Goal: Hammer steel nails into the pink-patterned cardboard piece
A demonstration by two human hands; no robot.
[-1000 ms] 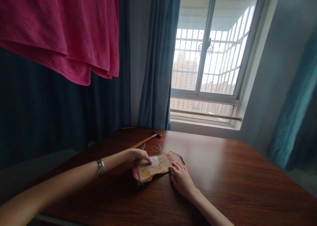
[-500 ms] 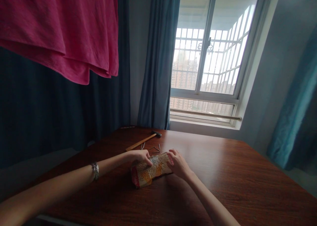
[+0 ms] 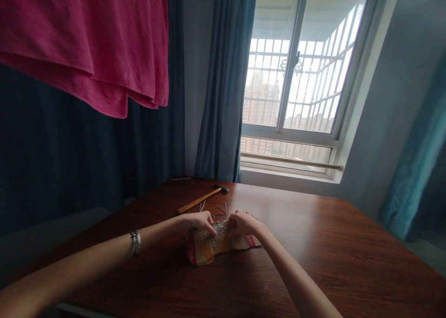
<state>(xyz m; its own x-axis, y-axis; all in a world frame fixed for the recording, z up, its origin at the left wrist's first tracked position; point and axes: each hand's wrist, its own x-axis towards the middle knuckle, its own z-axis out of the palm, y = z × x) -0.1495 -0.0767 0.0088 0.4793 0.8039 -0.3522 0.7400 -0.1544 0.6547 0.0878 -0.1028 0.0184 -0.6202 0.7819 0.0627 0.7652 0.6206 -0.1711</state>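
A long, spotted beige piece with orange and pink patches [image 3: 205, 244], perhaps a wrapped block or folded cardboard, lies on the table in front of me. My left hand [image 3: 202, 221], with a silvery band on the wrist, is closed over its upper left edge, thumb on the near face. Closer to its right end, my right hand [image 3: 243, 223] grips the upper edge with bent fingers. The pink right end sticks out beneath that hand. Just beyond the piece lie several nails [image 3: 219, 210] and a hammer [image 3: 202, 201] with a wooden handle and dark head.
The brown wooden table [image 3: 306, 243] reaches toward a barred window [image 3: 292, 85]. A blue curtain [image 3: 221, 99] hangs behind its far side. Over the left part of the view hangs a pink cloth [image 3: 114, 53].
My right hand has shifted left along the patterned piece and curled its fingers onto the upper edge, uncovering the pink right end. My left hand keeps its hold.
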